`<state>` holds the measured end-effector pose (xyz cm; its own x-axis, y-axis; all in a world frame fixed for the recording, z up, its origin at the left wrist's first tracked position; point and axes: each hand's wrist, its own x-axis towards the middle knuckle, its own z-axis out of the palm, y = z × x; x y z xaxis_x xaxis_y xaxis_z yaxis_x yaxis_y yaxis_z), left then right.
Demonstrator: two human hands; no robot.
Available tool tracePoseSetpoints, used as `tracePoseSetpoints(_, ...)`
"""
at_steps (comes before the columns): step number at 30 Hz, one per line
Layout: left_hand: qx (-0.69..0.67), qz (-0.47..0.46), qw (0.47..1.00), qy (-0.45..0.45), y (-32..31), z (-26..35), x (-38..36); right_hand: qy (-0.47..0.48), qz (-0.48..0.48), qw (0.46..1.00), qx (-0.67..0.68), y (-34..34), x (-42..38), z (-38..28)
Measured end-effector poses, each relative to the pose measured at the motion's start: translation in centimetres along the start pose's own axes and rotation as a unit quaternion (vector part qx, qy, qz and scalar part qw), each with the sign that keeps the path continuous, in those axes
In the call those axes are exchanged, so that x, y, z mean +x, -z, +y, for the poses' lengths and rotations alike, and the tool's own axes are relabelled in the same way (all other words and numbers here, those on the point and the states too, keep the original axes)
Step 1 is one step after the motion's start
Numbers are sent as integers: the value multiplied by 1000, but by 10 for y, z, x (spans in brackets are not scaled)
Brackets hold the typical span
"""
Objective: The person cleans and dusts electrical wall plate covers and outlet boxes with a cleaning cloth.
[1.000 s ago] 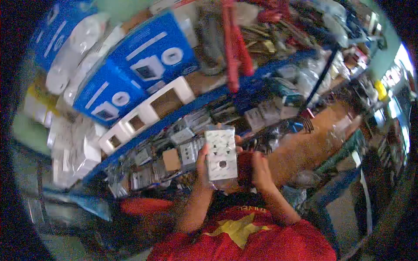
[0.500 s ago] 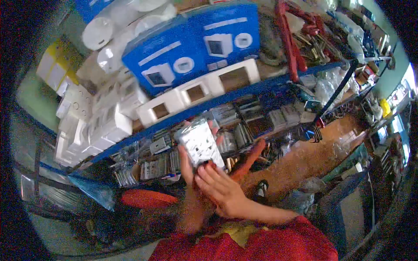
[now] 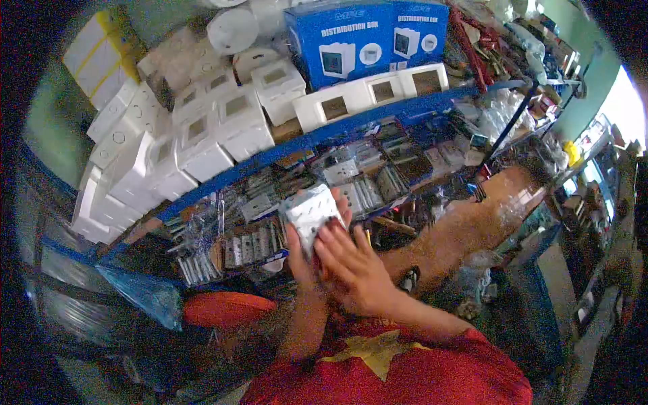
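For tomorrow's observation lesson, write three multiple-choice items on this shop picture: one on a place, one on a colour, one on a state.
1. Where do the distribution boxes stand?
A on the top shelf
B on the floor
C in a lap

2. What colour is the shirt?
A green
B red
C white

3. How is the white packet held?
A lying loose on a shelf
B hanging from a hook
C in the left hand, right hand over it

Answers: 1 A, they sit above the blue shelf edge; 2 B, red with a yellow star; 3 C, both hands touch it.

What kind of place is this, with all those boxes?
Probably an electrical supplies shop. Blue "Distribution Box" cartons and white plastic enclosures fill a blue metal shelf, and both hands hold a white wrapped socket plate.
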<state>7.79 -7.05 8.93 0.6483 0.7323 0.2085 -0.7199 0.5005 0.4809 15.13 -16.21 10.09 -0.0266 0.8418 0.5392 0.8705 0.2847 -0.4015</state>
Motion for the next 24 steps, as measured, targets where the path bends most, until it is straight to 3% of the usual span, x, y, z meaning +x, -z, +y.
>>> tracePoseSetpoints(2, 105, 3, 994, -17, -15, -6, -19, -38, 34, 999, -9, 12, 23, 0)
tracePoseSetpoints(3, 103, 55, 993, -30, -31, -12, -25, -60, 55, 997, 9, 26, 35, -3)
tracePoseSetpoints(5, 125, 15, 990, -62, -17, -15, -36, -71, 61, 994, 48, 24, 37, -8)
tracePoseSetpoints(8, -29, -36, 998, -50, 26, -5, -36, -74, 35, 992, 96, -18, 5, -18)
tracePoseSetpoints(9, -39, 129, 990, -28, 38, 3, -26, -77, 3, 990, 114, -34, -11, -22)
tracePoseSetpoints(11, 7, 108, 992, -63, 46, 18, -4, -41, -33, 994, 97, -57, -35, -23)
tracePoseSetpoints(14, 80, 120, 989, -33, 89, 5, 9, -94, -101, 974, 178, -61, -50, -8)
tracePoseSetpoints(17, 225, 161, 958, 72, 132, -29, 18, -242, -118, 913, 306, -53, -61, 9)
tracePoseSetpoints(19, -110, 161, 964, 181, 204, -77, 26, -281, -96, 899, 322, -45, -73, 20)
tracePoseSetpoints(21, -117, 214, 946, 213, 185, -80, 37, -327, -56, 873, 357, -40, -94, 26)
tracePoseSetpoints(23, -125, 125, 973, 148, 206, -95, 57, -375, -3, 835, 403, -40, -119, 33)
tracePoseSetpoints(24, -70, 242, 958, 135, 195, -93, 79, -397, 22, 814, 423, -40, -132, 38)
